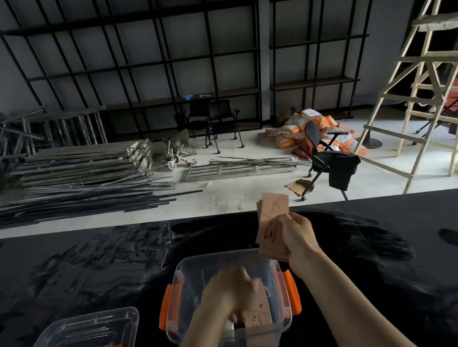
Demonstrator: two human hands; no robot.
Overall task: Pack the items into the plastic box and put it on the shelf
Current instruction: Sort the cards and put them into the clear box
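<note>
A clear plastic box [191, 269] with orange side latches stands open on the black table, near its front edge. My left hand [229, 293] reaches inside it, blurred, fingers closed on a brown paper packet [256, 312] that lies in the box. My right hand [298, 236] is raised just past the box's far right corner and grips a stack of brown paper packets [274, 219] standing upright.
The box's clear lid [80, 346] with an orange handle lies at the front left of the black table [65, 268]. Beyond the table are metal bars, office chairs [328, 160], orange sacks, a wooden ladder [429, 81] and black wall shelves [158, 55].
</note>
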